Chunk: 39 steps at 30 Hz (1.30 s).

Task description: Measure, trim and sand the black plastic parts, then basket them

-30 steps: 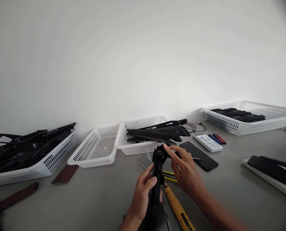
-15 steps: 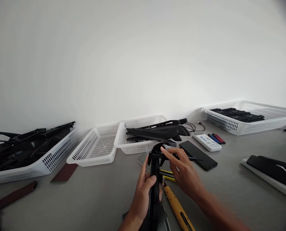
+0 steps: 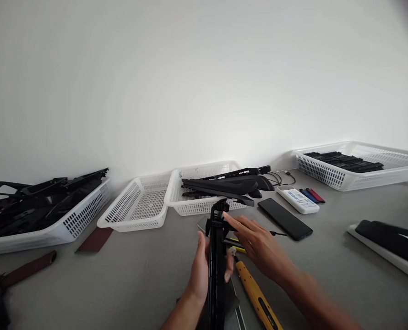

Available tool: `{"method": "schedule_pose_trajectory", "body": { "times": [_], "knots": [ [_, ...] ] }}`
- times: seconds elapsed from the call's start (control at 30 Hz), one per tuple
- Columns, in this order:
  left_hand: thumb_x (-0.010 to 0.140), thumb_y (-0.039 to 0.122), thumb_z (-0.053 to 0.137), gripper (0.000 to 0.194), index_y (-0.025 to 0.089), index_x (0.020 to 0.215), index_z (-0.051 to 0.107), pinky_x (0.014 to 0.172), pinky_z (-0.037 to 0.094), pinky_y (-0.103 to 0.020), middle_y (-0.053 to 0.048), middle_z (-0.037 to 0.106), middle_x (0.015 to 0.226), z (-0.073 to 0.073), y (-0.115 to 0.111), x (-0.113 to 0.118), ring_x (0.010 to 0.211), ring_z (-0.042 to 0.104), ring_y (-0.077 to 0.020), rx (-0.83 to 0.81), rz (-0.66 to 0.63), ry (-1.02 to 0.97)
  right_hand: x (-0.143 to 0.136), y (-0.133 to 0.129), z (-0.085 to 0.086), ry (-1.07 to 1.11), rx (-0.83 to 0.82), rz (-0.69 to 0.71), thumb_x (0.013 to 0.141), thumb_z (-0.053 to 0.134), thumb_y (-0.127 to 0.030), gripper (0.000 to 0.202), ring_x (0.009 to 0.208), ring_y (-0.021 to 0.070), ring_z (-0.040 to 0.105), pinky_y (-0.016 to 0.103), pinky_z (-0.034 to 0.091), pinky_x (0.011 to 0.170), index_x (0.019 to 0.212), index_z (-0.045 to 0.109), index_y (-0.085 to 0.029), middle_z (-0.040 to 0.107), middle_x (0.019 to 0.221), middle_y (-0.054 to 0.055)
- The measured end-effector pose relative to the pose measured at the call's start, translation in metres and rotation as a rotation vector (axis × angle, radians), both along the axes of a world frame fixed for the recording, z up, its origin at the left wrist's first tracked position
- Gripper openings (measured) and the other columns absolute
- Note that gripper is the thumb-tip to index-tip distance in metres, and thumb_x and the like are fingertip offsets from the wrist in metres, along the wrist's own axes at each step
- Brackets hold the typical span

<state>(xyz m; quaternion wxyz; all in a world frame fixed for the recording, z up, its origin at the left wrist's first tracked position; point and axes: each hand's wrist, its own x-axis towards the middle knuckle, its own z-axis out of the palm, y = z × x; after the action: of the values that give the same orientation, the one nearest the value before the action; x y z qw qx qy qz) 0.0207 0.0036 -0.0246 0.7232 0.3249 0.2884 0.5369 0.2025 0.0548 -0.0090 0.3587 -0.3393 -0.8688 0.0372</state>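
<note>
A long black plastic part stands upright in front of me, its curved top end near the middle basket. My left hand is wrapped round its shaft, thumb up on the left side and fingertips showing on the right. At the upper end, my right hand has its fingers on a small dark piece that crosses the part; a thin dark tip sticks out to the right of that hand. A yellow tool and a yellow-and-black cutter lie beneath and beside the hands.
White baskets with black parts stand at the left, middle and right; an empty one is left of centre. A phone, white case, coloured sticks, brown sheets and a black-and-white part lie around.
My left thumb has lifted off the front of the black part and now points up. The right fingers have shifted slightly left with the part's top. The whole view has moved a little.
</note>
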Motion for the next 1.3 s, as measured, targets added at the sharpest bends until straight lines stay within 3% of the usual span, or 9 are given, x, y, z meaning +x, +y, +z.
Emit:
{"method": "schedule_pose_trajectory", "body": {
  "times": [0.1, 0.2, 0.4, 0.47, 0.57, 0.67, 0.9, 1.1, 1.3],
  "knots": [
    [0.09, 0.09, 0.038, 0.096, 0.008, 0.125, 0.072, 0.04, 0.027, -0.023, -0.003, 0.063, 0.05, -0.008, 0.003, -0.005, 0.036, 0.043, -0.0118, -0.051, -0.071, 0.003, 0.0, -0.001, 0.001, -0.016, 0.026, 0.008, 0.101, 0.038, -0.001, 0.075, 0.091, 0.0204, 0.07, 0.033, 0.058, 0.079, 0.168, 0.03, -0.035, 0.071, 0.119, 0.006],
    [0.091, 0.09, 0.038, 0.095, 0.006, 0.118, 0.074, 0.04, 0.026, -0.024, -0.001, 0.056, 0.046, -0.013, 0.005, -0.008, 0.035, 0.039, -0.0115, -0.104, -0.124, -0.002, 0.0, -0.002, -0.001, -0.02, 0.03, 0.002, 0.103, 0.038, -0.003, 0.072, 0.092, 0.0207, 0.07, 0.035, 0.058, 0.081, 0.167, 0.033, -0.035, 0.07, 0.123, 0.007],
    [0.093, 0.086, 0.042, 0.082, 0.011, 0.106, 0.073, 0.041, 0.026, -0.023, 0.003, 0.049, 0.043, -0.016, 0.009, -0.013, 0.035, 0.037, -0.0105, -0.056, -0.162, -0.118, 0.0, 0.002, -0.006, 0.087, 0.016, -0.07, 0.109, 0.047, -0.023, 0.056, 0.104, 0.0238, 0.072, 0.036, 0.06, 0.084, 0.164, 0.039, -0.032, 0.07, 0.131, 0.009],
    [0.094, 0.085, 0.042, 0.08, 0.011, 0.107, 0.072, 0.041, 0.026, -0.023, 0.004, 0.047, 0.044, -0.016, 0.01, -0.015, 0.036, 0.038, -0.0107, -0.036, -0.153, -0.152, 0.004, 0.005, -0.006, 0.114, 0.037, -0.129, 0.107, 0.055, -0.034, 0.049, 0.099, 0.0251, 0.073, 0.037, 0.06, 0.082, 0.156, 0.05, -0.029, 0.074, 0.122, 0.008],
    [0.094, 0.085, 0.044, 0.08, 0.011, 0.108, 0.071, 0.041, 0.026, -0.023, 0.007, 0.041, 0.046, -0.015, 0.012, -0.018, 0.036, 0.037, -0.0104, 0.0, -0.147, -0.19, 0.01, 0.01, -0.006, 0.154, 0.063, -0.18, 0.105, 0.062, -0.046, 0.032, 0.082, 0.024, 0.073, 0.036, 0.057, 0.073, 0.126, 0.068, -0.024, 0.078, 0.102, 0.007],
    [0.094, 0.085, 0.042, 0.079, 0.012, 0.108, 0.07, 0.042, 0.027, -0.024, 0.008, 0.036, 0.047, -0.017, 0.013, -0.02, 0.037, 0.034, -0.0105, 0.022, -0.16, -0.219, 0.012, 0.011, -0.006, 0.186, 0.081, -0.187, 0.105, 0.061, -0.047, 0.027, 0.071, 0.021, 0.069, 0.034, 0.051, 0.067, 0.104, 0.071, -0.022, 0.076, 0.087, 0.005],
    [0.093, 0.086, 0.043, 0.084, 0.012, 0.12, 0.071, 0.041, 0.024, -0.025, 0.01, 0.033, 0.048, -0.029, 0.016, -0.02, 0.035, 0.022, -0.0092, 0.022, -0.225, -0.321, 0.008, 0.012, -0.008, 0.233, 0.127, -0.179, 0.108, 0.059, -0.048, 0.031, 0.076, 0.02, 0.069, 0.035, 0.044, 0.074, 0.101, 0.071, -0.02, 0.075, 0.088, 0.005],
    [0.093, 0.084, 0.049, 0.085, 0.012, 0.134, 0.066, 0.043, 0.017, -0.026, 0.011, 0.032, 0.05, -0.011, 0.005, -0.016, 0.039, 0.013, -0.008, -0.017, -0.221, -0.376, 0.008, 0.015, -0.012, 0.268, 0.139, -0.205, 0.108, 0.059, -0.05, 0.032, 0.078, 0.0205, 0.067, 0.035, 0.042, 0.075, 0.103, 0.071, -0.02, 0.075, 0.09, 0.005],
    [0.092, 0.081, 0.057, 0.081, 0.014, 0.137, 0.062, 0.048, 0.018, -0.026, 0.01, 0.03, 0.059, 0.003, -0.005, -0.011, 0.045, 0.02, -0.0081, -0.046, -0.152, -0.355, 0.006, 0.016, -0.015, 0.311, 0.157, -0.254, 0.107, 0.06, -0.05, 0.031, 0.079, 0.0212, 0.067, 0.035, 0.043, 0.077, 0.101, 0.069, -0.021, 0.075, 0.091, 0.004]
  ]
}}
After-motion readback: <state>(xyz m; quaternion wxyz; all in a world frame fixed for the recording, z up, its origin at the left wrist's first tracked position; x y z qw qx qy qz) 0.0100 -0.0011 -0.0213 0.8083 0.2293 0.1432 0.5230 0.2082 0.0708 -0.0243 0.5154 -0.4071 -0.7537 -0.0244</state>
